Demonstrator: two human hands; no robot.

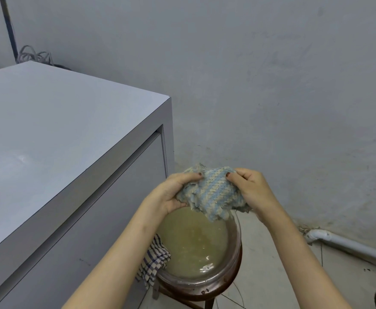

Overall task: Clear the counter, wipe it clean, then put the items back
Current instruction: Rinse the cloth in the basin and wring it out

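A blue and beige scaly cleaning cloth (212, 192) is bunched between both hands above a clear bowl (235, 262) of murky yellowish water. My left hand (174, 192) grips its left side, thumb on top. My right hand (250, 189) grips its right side. The cloth's lower edge hangs just over the water. The grey counter (55, 134) stretches to the left, its top bare, with a faint smear near its left part.
The bowl stands on a brown wooden stool (204, 293). A blue-checked towel (153, 259) hangs between stool and counter. A white pipe (349, 244) runs along the wall base at right. Cables (34, 55) lie behind the counter's far edge.
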